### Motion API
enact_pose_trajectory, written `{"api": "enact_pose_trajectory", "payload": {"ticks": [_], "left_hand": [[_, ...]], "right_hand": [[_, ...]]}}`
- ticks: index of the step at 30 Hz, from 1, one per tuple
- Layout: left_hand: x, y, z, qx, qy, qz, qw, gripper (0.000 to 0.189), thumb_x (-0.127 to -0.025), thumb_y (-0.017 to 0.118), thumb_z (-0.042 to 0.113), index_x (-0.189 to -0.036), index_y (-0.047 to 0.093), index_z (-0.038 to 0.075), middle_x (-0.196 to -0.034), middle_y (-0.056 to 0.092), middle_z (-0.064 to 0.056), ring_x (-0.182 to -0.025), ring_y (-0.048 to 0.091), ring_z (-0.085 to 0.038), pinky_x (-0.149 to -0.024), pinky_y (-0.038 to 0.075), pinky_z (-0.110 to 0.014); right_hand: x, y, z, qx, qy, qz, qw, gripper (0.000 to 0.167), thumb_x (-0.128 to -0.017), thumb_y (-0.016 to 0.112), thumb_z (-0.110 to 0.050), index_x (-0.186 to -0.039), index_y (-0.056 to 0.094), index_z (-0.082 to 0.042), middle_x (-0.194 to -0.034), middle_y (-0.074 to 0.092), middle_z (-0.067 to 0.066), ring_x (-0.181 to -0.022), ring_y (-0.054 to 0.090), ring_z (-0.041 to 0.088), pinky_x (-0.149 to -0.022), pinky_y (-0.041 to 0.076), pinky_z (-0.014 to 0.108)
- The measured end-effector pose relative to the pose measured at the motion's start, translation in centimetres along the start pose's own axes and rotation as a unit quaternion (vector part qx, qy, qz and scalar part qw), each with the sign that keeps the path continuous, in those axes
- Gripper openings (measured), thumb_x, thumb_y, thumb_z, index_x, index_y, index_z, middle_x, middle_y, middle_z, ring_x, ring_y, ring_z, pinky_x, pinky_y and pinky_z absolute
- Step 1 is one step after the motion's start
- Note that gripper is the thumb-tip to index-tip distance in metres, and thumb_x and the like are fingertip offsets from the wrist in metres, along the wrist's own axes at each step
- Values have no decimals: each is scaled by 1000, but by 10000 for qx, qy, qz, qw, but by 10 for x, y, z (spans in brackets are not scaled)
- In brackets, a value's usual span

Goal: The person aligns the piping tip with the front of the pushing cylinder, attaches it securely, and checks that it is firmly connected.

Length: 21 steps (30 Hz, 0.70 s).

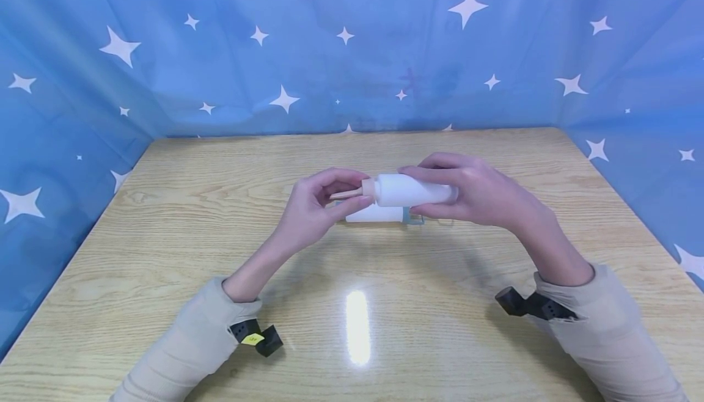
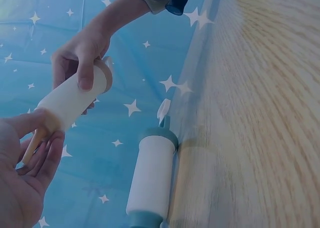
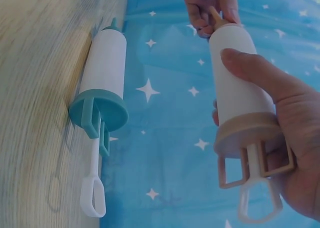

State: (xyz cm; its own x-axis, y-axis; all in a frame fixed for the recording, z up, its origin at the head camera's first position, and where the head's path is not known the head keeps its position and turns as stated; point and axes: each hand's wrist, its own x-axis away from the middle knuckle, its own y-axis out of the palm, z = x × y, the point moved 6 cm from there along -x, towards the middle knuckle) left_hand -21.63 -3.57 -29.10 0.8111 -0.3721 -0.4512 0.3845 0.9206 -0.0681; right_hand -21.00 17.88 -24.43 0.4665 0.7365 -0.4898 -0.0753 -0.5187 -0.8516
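Above the table, a large white plastic syringe [image 1: 407,190] with tan ends lies nearly level between the two hands. My right hand [image 1: 478,191] grips its white barrel, thumb along one side in the right wrist view. At the other end, my left hand [image 1: 316,206] pinches the tan nozzle cap [image 2: 50,122] between thumb and fingers, the thin tip pointing back toward the palm. The tan flange [image 3: 247,133] has two square finger loops, and a white plunger ring [image 3: 260,200] sticks out past them. Behind the hands a second white syringe [image 3: 104,63] with teal ends lies on the table.
The wooden table [image 1: 220,237] stretches under both hands, with a bright light reflection [image 1: 357,327] near the front. A blue curtain [image 1: 330,54] with white stars encloses the back and sides. Black wrist cameras [image 1: 269,341] sit on the sleeves.
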Motion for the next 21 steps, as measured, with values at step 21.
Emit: {"api": "enact_pose_trajectory", "payload": {"ticks": [21], "left_hand": [[0,-3,-4,-381,-412,149,9983,25,-90,76,2,-114,71,-2,-107,74,-11,-100,72,-22,-77,63,-37]], "right_hand": [[-2,-2,-6,338,-264,268,9987,59,-98,53,-58,-124,72,-9,-105,69,13,-86,68,26,-66,62,40]]}}
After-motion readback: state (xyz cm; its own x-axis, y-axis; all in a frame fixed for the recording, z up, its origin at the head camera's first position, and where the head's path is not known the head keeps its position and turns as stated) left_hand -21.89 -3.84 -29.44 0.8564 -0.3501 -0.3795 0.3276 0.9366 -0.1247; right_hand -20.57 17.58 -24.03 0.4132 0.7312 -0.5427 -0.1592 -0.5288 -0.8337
